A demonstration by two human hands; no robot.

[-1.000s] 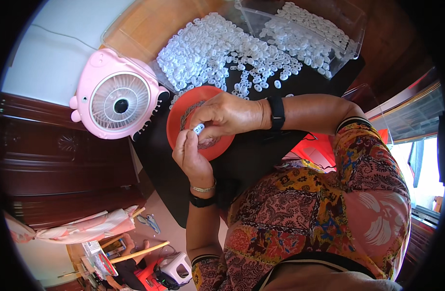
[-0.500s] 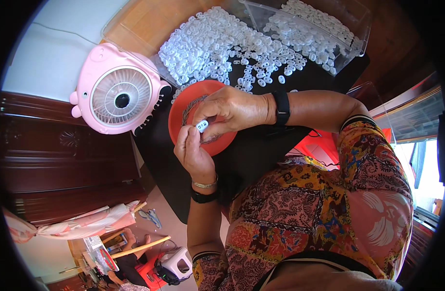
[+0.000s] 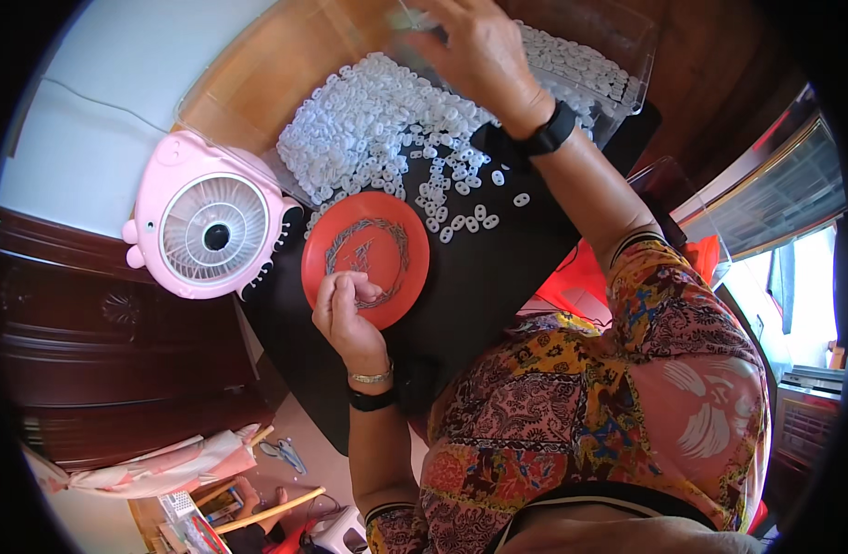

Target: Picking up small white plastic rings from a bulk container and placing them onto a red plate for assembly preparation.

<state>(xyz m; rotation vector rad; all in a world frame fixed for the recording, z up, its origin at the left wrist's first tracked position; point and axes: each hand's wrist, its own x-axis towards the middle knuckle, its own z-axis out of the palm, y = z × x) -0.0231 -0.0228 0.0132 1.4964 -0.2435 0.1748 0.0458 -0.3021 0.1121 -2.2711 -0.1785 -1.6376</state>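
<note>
Over the lower edge of a round orange-red plate [image 3: 415, 277], my left hand [image 3: 350, 323] is closed with curled fingers; what they hold, if anything, is hidden. Thin grey metal pins [image 3: 402, 249] lie in a ring on the plate, with a few loose in the middle. My right hand [image 3: 484, 60] is raised at the top, above the far side of the pile, with thumb and fingers apart and fingertips blurred. Beneath and beside it spreads a heap of small white oval plastic pieces [image 3: 341, 129], each with two holes; several lie loose on the black table [image 3: 498, 258].
A pink animal-shaped fan [image 3: 212, 217] stands left of the plate. At the upper right, a clear plastic bin [image 3: 641, 69] holds more white pieces. Dark carved wooden furniture [image 3: 119, 323] is at the left. Scissors [image 3: 284, 454] lie at the lower left, near another person's legs.
My right hand has left the plate and swung up and away over the white pieces. The white piece held between both hands is gone from them. The view has shifted slightly.
</note>
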